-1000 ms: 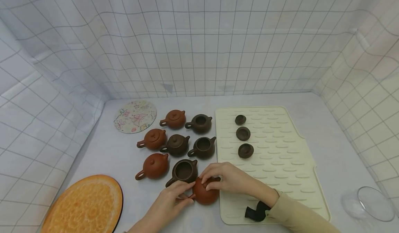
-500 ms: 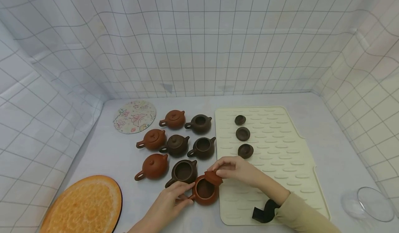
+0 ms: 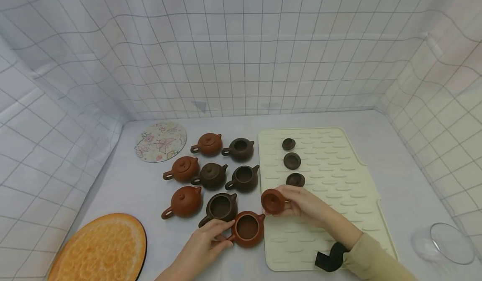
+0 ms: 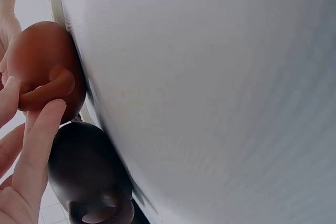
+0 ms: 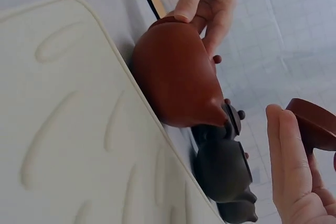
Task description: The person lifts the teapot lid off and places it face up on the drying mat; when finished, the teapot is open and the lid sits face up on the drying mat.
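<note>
My left hand [image 3: 201, 249] pinches the handle of a reddish-brown clay teapot [image 3: 249, 243] between thumb and fingers. The teapot stands upright and uncovered on the table, its spout pointing right. My right hand [image 3: 306, 205] holds its round reddish lid [image 3: 273, 201] by the knob side, underside turned to the head camera, above the left edge of the tray. In the right wrist view the lid [image 5: 313, 121] is apart from the teapot [image 5: 176, 74]. A dark uncovered teapot [image 3: 208, 219] stands close to the left fingers; more dark and red teapots are behind it.
A cream ridged tray [image 3: 339, 214] lies on the right, with three dark lids, the nearest lid [image 3: 295, 179] just beyond my right hand. A clear glass [image 3: 449, 243] lies at far right. An orange round mat [image 3: 107, 249] and a floral round mat [image 3: 160, 142] lie left.
My right hand has lifted the lid off the red teapot, moved it right to the tray's edge and turned its underside up. My left hand stays on the handle.
</note>
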{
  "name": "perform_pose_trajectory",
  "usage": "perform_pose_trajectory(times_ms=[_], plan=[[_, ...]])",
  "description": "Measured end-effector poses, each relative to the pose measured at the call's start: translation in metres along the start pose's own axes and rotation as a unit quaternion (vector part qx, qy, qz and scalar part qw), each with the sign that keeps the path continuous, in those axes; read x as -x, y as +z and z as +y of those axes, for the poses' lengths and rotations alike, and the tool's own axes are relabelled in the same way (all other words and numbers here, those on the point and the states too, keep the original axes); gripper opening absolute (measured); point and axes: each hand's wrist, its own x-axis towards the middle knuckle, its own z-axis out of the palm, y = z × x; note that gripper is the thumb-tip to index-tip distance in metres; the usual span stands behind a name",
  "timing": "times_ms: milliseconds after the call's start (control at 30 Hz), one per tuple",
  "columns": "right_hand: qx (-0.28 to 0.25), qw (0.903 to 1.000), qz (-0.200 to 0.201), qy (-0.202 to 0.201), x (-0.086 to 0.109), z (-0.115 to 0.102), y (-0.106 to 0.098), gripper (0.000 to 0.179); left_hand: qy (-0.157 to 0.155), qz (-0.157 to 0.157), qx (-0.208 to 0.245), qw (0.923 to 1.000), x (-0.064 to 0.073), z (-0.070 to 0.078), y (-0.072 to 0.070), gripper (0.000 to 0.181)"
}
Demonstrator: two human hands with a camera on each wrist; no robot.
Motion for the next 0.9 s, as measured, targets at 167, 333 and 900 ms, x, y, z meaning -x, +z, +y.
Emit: perform_pose_trajectory(times_ms=[167, 333, 900], plan=[[0.016, 0.999, 0.038, -0.018, 0.01, -0.013, -0.014, 0.029, -0.002, 0.001, 0.001, 1.0, 0.0, 0.0, 0.0, 0.046], [0.013, 0.9946, 0.093, -0.045, 0.024, -0.029, -0.035, 0.023, -0.005, 0.0, -0.001, 1.0, -0.001, 0.0, 0.0, 0.047], [0.167, 0.9461, 0.273, 0.049, 0.052, -0.024, -0.104, 0.068, -0.007, 0.0, 0.001, 1.0, 0.0, -0.003, 0.001, 0.046]])
